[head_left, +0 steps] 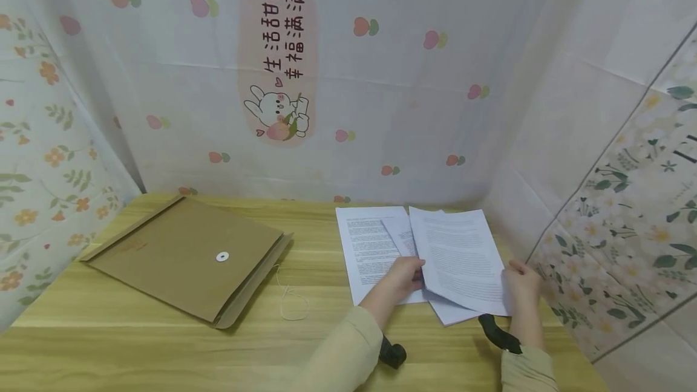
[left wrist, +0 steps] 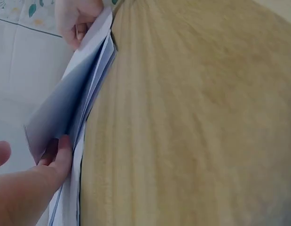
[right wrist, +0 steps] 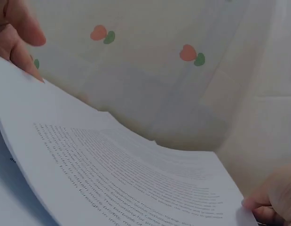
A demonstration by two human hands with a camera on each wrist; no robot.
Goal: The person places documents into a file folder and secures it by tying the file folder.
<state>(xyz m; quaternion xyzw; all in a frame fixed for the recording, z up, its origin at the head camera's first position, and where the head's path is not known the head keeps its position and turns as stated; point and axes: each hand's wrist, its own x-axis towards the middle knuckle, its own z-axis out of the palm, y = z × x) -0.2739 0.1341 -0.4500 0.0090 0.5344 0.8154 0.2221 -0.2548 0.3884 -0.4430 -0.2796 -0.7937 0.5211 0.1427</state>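
Observation:
A printed sheet of paper (head_left: 463, 253) is raised at its left side over other sheets on the table. At its right edge my right hand (head_left: 524, 283) pinches the paper between thumb and curled fingers, as the right wrist view shows up close. My left hand (head_left: 403, 277) is at the opposite edge, its fingers (left wrist: 63, 150) reaching under the lifted paper while the thumb stands apart from it. Beneath lie another printed sheet (head_left: 365, 247) to the left and a partly covered sheet (head_left: 400, 231), skewed against it.
To the left lies a brown document envelope (head_left: 185, 253) with a white round button (head_left: 222, 256) and a loose string (head_left: 294, 307). A patterned curtain (head_left: 381, 107) hangs behind the wooden table (head_left: 218, 356), and a floral curtain (head_left: 626, 228) stands close to my right hand.

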